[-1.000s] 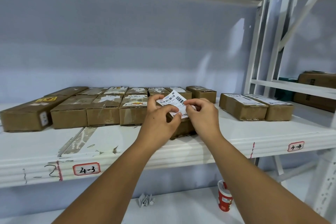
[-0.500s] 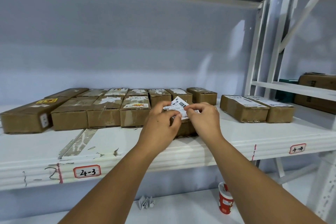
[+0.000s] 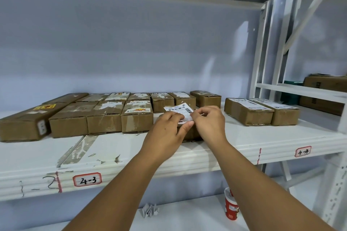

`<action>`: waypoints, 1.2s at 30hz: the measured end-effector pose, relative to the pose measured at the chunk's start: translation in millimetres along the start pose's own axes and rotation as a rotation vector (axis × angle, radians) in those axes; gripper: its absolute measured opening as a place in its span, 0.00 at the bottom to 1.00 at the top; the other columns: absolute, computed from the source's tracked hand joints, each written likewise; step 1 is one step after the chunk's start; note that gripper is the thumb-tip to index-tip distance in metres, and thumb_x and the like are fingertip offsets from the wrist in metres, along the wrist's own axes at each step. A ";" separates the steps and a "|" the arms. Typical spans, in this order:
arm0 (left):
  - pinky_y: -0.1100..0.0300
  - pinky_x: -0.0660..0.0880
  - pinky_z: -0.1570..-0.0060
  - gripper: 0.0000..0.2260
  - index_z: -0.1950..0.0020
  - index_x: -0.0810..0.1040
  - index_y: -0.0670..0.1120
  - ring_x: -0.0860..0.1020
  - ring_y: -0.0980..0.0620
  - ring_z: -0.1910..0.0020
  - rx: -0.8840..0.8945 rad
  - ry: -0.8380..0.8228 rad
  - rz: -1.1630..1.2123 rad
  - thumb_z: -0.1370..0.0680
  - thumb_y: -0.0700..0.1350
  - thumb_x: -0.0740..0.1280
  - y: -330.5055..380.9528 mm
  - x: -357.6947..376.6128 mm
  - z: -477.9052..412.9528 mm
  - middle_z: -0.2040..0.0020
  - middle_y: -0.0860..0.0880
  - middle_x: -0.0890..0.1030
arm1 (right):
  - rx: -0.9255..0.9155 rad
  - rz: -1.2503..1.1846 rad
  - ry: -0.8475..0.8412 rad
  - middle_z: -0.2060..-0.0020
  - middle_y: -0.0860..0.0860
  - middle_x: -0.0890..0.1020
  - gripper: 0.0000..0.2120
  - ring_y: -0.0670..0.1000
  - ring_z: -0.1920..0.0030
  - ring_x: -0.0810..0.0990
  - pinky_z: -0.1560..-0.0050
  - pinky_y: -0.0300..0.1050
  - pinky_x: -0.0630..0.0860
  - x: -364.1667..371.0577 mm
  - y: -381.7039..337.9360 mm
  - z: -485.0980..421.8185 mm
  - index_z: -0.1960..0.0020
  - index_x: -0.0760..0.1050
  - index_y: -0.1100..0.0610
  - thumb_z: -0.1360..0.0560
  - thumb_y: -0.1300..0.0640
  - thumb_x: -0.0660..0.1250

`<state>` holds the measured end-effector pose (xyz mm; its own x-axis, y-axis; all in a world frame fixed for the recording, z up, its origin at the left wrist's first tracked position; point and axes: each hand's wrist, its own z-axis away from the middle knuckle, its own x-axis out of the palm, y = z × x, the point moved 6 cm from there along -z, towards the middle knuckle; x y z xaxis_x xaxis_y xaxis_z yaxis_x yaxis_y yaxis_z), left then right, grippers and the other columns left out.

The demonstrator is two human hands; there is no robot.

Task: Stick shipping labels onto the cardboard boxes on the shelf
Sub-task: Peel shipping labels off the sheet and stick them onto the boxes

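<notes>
A white shelf point(image 3: 244, 137) against a pale wall carried rows of boxes point(image 3: 105, 120). The left hand point(image 3: 165, 133) and right hand point(image 3: 210, 124) each pinched the label point(image 3: 178, 109), holding it over a box point(image 3: 191, 134) near the shelf's front edge.

Warehouse or parcel stockroom: white steel racking on tall uprights point(image 3: 260, 52), shelf point(image 3: 187, 157) edge carrying a handwritten location tag point(image 3: 87, 179) "4-3", rows of taped cardboard boxes point(image 3: 105, 118) bearing shipping labels point(image 3: 251, 103), more cartons point(image 3: 323, 97) in the neighbouring bay.
</notes>
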<state>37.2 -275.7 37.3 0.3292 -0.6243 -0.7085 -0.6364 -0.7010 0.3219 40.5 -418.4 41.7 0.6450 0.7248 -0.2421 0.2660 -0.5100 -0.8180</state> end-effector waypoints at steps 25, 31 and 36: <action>0.75 0.58 0.46 0.14 0.42 0.80 0.42 0.72 0.54 0.40 -0.068 0.083 0.186 0.20 0.39 0.56 -3.1 -10.4 -5.6 0.41 0.48 0.79 | 0.098 -0.187 -0.560 0.35 0.47 0.75 0.14 0.46 0.39 0.75 0.34 0.40 0.67 35.5 12.1 -32.2 0.46 0.82 0.57 0.25 0.66 0.61; 0.63 0.62 0.40 0.12 0.45 0.80 0.44 0.71 0.51 0.40 -0.125 0.068 0.199 0.21 0.41 0.57 -5.4 -9.0 -7.4 0.43 0.48 0.79 | 0.091 -0.199 -0.645 0.32 0.45 0.66 0.18 0.44 0.33 0.66 0.36 0.36 0.59 35.9 12.9 -28.0 0.33 0.73 0.54 0.23 0.62 0.62; 0.63 0.59 0.41 0.14 0.43 0.78 0.41 0.69 0.51 0.43 -0.068 0.045 0.095 0.20 0.40 0.54 5.9 -11.6 -5.1 0.44 0.45 0.78 | 0.184 -0.150 -0.813 0.34 0.46 0.73 0.21 0.48 0.35 0.72 0.29 0.47 0.63 33.4 20.0 -25.6 0.42 0.74 0.39 0.34 0.47 0.73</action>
<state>33.2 -274.4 50.6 0.3015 -0.7028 -0.6444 -0.6180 -0.6587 0.4292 85.7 -416.2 30.6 -0.1230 0.9222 -0.3666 0.1414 -0.3494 -0.9262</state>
